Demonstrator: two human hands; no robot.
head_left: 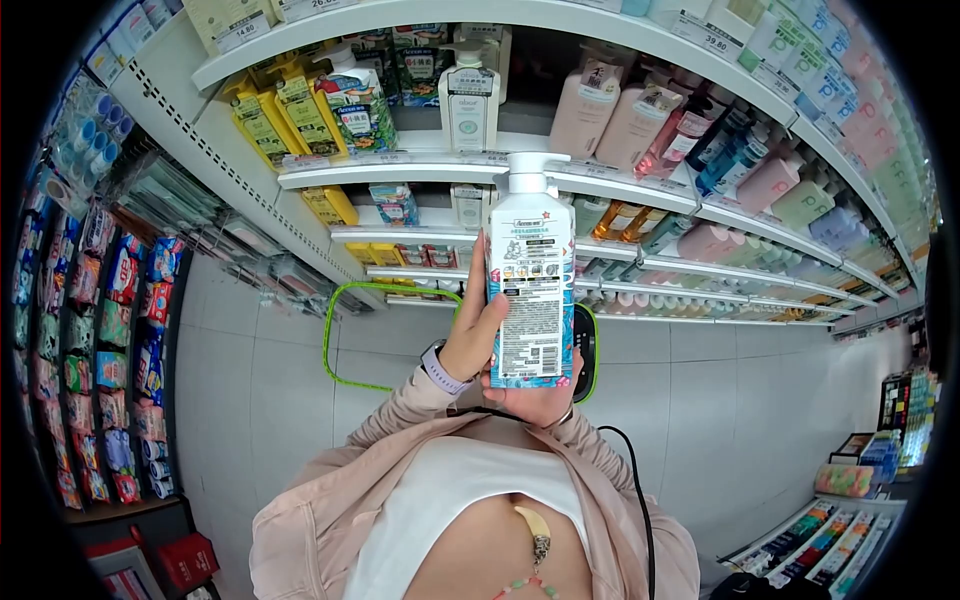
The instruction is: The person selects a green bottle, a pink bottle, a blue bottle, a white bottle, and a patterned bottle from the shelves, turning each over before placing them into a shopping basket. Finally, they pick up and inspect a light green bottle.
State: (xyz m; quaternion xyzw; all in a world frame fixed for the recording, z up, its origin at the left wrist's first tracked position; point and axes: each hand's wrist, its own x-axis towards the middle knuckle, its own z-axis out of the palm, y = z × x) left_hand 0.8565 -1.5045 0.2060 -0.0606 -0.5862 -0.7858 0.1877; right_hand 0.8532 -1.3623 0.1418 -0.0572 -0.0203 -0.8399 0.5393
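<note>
A white pump bottle (532, 280) with a printed back label and blue patterned edges stands upright in front of my chest, its pump head at the top. My left hand (473, 335) wraps its left side, the thumb lying on the label. Under and behind the bottle's base is my right hand (538, 398), supporting it, with fingers partly hidden. A watch (438, 366) sits on my left wrist. Behind my hands, a green-rimmed basket (328, 345) is partly hidden.
Shelves (400, 160) of pump bottles stretch across ahead. Yellow bottles (262, 122) stand at the left, pink bottles (585, 110) right of centre. A rack of packets (112, 370) stands at far left, a low display (825, 535) at lower right. Grey tiled floor (690, 400) lies below.
</note>
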